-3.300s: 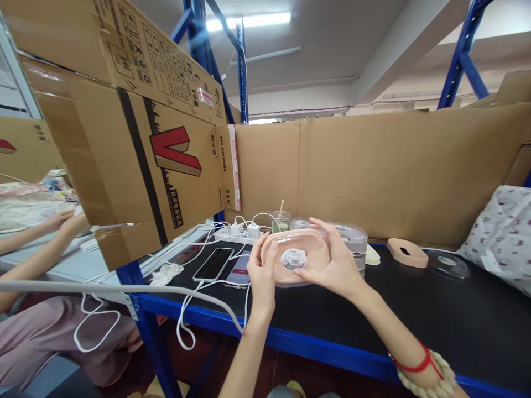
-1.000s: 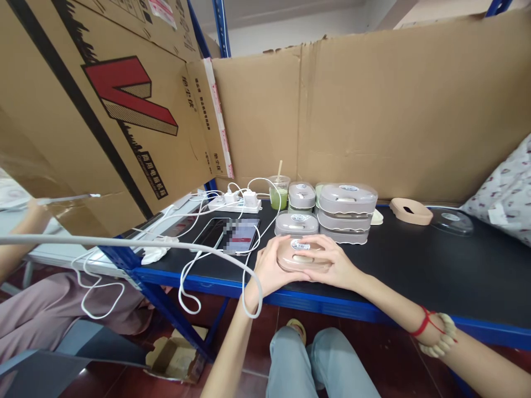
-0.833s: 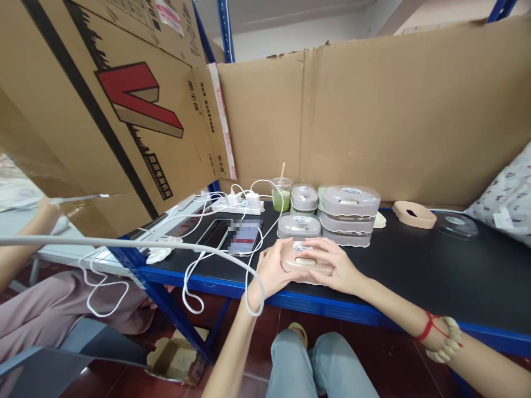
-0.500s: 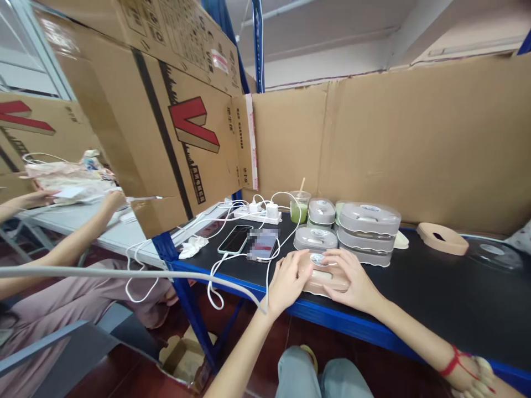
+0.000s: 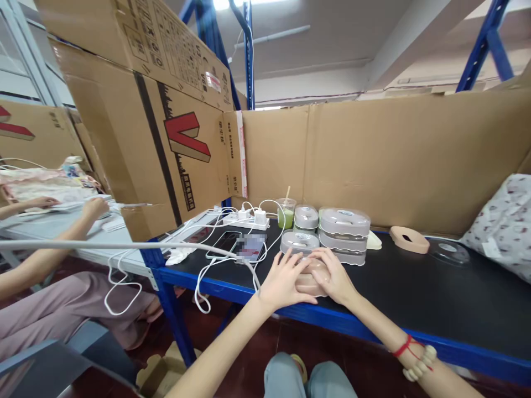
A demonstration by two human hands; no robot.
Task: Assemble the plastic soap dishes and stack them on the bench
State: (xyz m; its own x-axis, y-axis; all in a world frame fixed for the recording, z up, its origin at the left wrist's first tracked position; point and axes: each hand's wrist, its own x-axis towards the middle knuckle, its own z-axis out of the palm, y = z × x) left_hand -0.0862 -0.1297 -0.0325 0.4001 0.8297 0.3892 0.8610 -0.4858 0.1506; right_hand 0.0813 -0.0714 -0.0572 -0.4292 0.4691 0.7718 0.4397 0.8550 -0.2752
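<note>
A beige box with a clear lid (image 5: 307, 283) rests at the front edge of the black tabletop. My left hand (image 5: 287, 278) lies over its left side and top, fingers spread, thumb low along the front. Across the right side curves my right hand (image 5: 334, 277), its fingertips on the lid near those of the left. Between them the hands cover much of the box. Just behind stand a grey lidded box (image 5: 299, 241) and a stack of grey lidded boxes (image 5: 345, 241). To the right lie a beige piece with a hole (image 5: 409, 240) and a loose clear lid (image 5: 449, 252).
Left of the boxes are two phones (image 5: 251, 247), white cables and a power strip (image 5: 245, 221). A cup of green drink (image 5: 286, 214) stands behind. Cardboard walls (image 5: 348, 155) enclose the back and left. A patterned bag (image 5: 504, 226) sits far right. Another person's hand (image 5: 94, 207) shows at left.
The view has swung right and up, bringing the patterned bag further in. My left hand has shifted lower and more over the box's front; my right hand stays on its right side.
</note>
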